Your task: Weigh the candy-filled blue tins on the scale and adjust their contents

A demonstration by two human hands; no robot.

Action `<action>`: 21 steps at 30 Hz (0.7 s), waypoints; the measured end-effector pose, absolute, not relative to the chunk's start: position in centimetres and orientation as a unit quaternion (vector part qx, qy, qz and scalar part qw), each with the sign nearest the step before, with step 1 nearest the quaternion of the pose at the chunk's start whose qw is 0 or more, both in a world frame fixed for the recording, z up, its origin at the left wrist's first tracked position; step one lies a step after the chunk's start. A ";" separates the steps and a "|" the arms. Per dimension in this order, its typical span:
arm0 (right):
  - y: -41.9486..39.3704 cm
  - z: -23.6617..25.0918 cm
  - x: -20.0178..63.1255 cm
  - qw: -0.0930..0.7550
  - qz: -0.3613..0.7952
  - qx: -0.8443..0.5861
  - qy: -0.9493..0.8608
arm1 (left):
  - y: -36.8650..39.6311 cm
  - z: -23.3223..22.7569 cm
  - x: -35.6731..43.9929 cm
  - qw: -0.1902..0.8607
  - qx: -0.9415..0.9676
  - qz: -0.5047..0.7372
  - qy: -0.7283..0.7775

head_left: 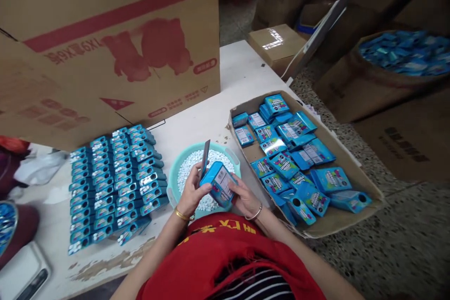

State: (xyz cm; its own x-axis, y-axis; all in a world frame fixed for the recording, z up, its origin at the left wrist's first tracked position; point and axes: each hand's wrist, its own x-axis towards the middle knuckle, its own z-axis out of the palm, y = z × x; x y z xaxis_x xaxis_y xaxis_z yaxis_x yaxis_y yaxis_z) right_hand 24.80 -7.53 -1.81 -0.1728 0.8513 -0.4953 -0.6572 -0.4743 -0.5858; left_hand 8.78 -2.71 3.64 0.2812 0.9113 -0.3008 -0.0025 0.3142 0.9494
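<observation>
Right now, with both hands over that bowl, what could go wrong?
The blue box could slip from the right hand into the bowl, perhaps scattering white pellets. The dark strip in the left hand, close beside the box, might scuff it. In the rows of boxes, pellets show at many openings, so a bump might spill some.

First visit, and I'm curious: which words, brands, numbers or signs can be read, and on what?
"CARAMELO": on blue boxes in the cardboard tray; smaller print unreadable.
Held blue box: label and fine print too blurred.
Large carton: red upside-down print, not surely readable.
Red apron: yellow lettering, folded, unreadable.
Blue boxes in rows: lettering too small.
</observation>
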 end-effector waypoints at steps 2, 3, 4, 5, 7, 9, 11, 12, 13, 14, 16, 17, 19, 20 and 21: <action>-7.5 -1.9 25.1 0.499 0.753 -0.410 -0.126 | -2.8 3.9 8.6 0.648 0.456 0.356 0.495; -7.5 -2.0 25.3 0.498 0.752 -0.412 -0.132 | -2.9 3.7 8.4 0.655 0.438 0.355 0.504; -7.4 -2.1 25.5 0.496 0.751 -0.414 -0.136 | -2.9 3.4 8.2 0.664 0.410 0.351 0.517; -7.3 -2.2 25.6 0.495 0.750 -0.415 -0.140 | -2.8 2.9 8.0 0.674 0.379 0.348 0.530; -7.2 -2.4 25.7 0.494 0.753 -0.412 -0.141 | -2.7 1.7 7.7 0.690 0.324 0.347 0.547; -7.2 -2.5 25.6 0.496 0.740 -0.416 -0.184 | -2.6 0.3 7.3 0.700 0.301 0.340 0.551; -7.1 -2.4 25.4 0.495 0.704 -0.432 -0.268 | -2.7 -1.0 7.0 0.708 0.301 0.317 0.554; -7.0 -2.3 25.4 0.489 0.675 -0.445 -0.328 | -2.8 -1.6 6.8 0.713 0.306 0.298 0.556; -6.9 -2.2 25.4 0.476 0.638 -0.459 -0.394 | -3.0 -2.2 6.8 0.716 0.314 0.276 0.559; -6.9 -2.2 25.4 0.460 0.600 -0.469 -0.458 | -3.3 -2.7 6.7 0.718 0.326 0.251 0.561; -6.8 -2.1 25.4 0.435 0.527 -0.478 -0.552 | -3.8 -3.6 6.9 0.714 0.359 0.203 0.566; -6.8 -2.1 25.3 0.432 0.505 -0.478 -0.575 | -3.9 -4.0 7.0 0.707 0.379 0.181 0.569; -7.0 -2.3 25.2 0.460 0.525 -0.493 -0.519 | -4.0 -4.4 6.7 0.678 0.429 0.143 0.580; -7.2 -2.5 25.2 0.479 0.546 -0.510 -0.461 | -3.8 -4.5 6.3 0.655 0.459 0.127 0.587; -7.4 -2.8 25.2 0.493 0.565 -0.529 -0.398 | -3.5 -4.3 5.5 0.626 0.491 0.112 0.595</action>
State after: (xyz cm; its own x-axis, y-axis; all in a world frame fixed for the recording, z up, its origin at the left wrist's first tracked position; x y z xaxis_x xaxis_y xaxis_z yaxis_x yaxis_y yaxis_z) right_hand 25.20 -7.42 -2.78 0.0458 0.9778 -0.2043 -0.1364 -0.1965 -0.9710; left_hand 5.52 -3.47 -4.35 0.2658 0.7252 -0.6351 0.4445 0.4924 0.7483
